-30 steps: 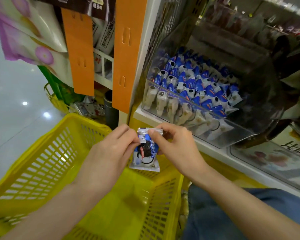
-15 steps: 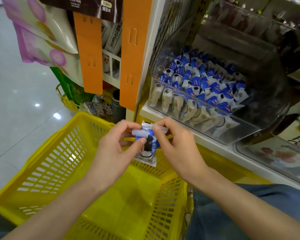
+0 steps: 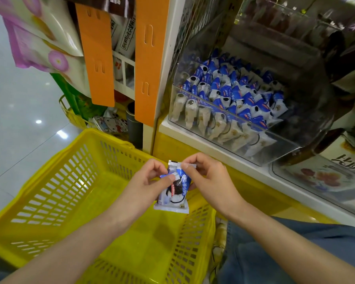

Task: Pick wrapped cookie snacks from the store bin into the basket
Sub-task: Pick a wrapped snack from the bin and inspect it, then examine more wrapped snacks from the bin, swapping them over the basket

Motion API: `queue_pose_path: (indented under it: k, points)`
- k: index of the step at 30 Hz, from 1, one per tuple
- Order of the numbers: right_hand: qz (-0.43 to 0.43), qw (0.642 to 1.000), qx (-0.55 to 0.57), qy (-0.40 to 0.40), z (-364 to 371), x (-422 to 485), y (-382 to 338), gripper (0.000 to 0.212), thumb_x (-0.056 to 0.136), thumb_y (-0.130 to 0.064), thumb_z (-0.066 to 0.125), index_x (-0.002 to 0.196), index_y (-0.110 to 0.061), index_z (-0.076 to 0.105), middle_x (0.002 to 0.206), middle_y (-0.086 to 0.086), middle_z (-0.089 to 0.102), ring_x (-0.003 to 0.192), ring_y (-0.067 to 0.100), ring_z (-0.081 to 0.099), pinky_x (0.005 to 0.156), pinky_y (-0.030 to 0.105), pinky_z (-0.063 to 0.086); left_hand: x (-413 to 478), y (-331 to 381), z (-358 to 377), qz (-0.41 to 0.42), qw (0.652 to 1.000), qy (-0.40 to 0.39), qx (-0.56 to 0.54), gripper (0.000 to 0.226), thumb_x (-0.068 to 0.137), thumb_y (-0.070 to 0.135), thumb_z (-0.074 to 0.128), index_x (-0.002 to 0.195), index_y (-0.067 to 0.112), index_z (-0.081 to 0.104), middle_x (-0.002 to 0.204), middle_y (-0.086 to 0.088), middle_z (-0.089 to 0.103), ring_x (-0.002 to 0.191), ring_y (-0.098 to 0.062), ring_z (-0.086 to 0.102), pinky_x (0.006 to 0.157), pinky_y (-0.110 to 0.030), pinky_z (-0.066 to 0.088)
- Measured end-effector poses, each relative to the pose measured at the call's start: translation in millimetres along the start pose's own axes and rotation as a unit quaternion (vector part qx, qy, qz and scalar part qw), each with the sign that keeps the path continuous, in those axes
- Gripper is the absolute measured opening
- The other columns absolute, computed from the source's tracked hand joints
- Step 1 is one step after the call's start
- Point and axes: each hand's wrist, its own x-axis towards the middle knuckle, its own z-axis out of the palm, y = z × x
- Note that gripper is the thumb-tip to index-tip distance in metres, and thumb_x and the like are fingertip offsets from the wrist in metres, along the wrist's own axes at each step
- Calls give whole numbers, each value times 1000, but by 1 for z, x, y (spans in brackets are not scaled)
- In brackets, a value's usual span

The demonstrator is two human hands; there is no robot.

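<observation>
From the head camera, you held one blue-and-white wrapped cookie snack [image 3: 174, 191] between both hands, above the far right corner of the yellow slatted plastic basket [image 3: 55, 187]. Your left hand [image 3: 146, 185] had its grip closed on the packet's upper left part, thumb across the front. Your right hand [image 3: 209, 181] pinched the crimped top seal between thumb and forefinger, its other fingers curled behind the wrapper.

The packet stood nearly upright, its long axis running near to far in the view with a slight lean. The sealed top pointed towards the shelf and the bottom seal hung down towards the basket floor. Its printed face was turned to you.

As for progress, I judge the task was barely begun. The part of the basket floor that showed held no packets. The clear plastic store bin [image 3: 295, 148] on the shelf to the right was well stocked with the same blue-and-white snacks, packed in rows. This packet was out of the bin but not yet let go, so the drop was left, and then more trips to the bin.
</observation>
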Motion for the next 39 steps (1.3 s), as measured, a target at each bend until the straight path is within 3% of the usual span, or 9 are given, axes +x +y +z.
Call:
queue_pose_path:
  k: [5,8,14,18,20,24,30,33,39]
  points:
    - [51,998,42,-13,-5,-18,32,12,90,-14,57,81,-20,60,81,6,68,69,9,63,57,26,55,-1,-32,15,-79,997,-23,12,24,85,6,62,106,11,50,96,-8,67,80,-23,62,56,-23,48]
    - [72,996,41,-21,-5,-31,50,9,92,-11,55,85,-15,61,86,6,66,72,4,61,60,19,52,3,-54,19,-118,991,-37,53,22,84,11,65,102,14,53,95,-5,66,80,-18,62,62,-25,45]
    - [104,964,-225,98,-23,-48,104,28,93,-18,52,118,-5,52,116,11,54,110,22,50,94,32,39,25,-115,8,-168,977,-16,132,14,87,12,63,98,10,55,91,-9,62,72,-13,58,53,-15,42]
    - [200,965,-144,89,-24,-45,135,37,97,-22,44,127,0,44,126,18,50,118,32,48,96,36,38,42,-168,7,-227,958,19,174,33,85,9,65,113,-1,50,95,-13,59,78,-21,59,54,-20,41]
    - [199,971,-93,92,-14,-42,144,33,98,-23,39,125,-4,45,118,13,56,111,30,54,89,35,42,46,-197,9,-253,947,47,195,36,84,6,65,115,-5,49,94,-15,57,84,-28,61,54,-23,42]
    - [175,970,-52,161,5,-39,155,27,98,-22,38,121,-8,43,105,0,54,95,21,57,81,36,46,45,-245,9,-288,920,86,251,26,83,4,65,102,-4,50,101,-22,58,95,-32,59,72,-34,42]
    - [153,966,-73,194,14,-38,165,17,99,-23,36,112,-15,44,100,-1,57,82,13,56,73,31,47,43,-283,3,-314,904,73,279,34,85,-4,58,117,-11,47,116,-27,59,104,-36,58,80,-37,43]
    - [144,965,-78,205,16,-38,168,9,98,-23,37,105,-21,43,97,0,58,81,14,58,70,29,45,44,-288,0,-296,908,74,287,30,87,-5,54,115,-11,47,114,-27,60,101,-37,59,79,-40,44]
    - [138,966,-82,203,10,-35,174,4,98,-21,40,98,-23,43,76,-10,53,65,1,55,57,21,34,62,-239,8,-179,944,110,255,32,89,-8,48,121,-9,45,121,-26,53,96,-28,54,74,-25,37]
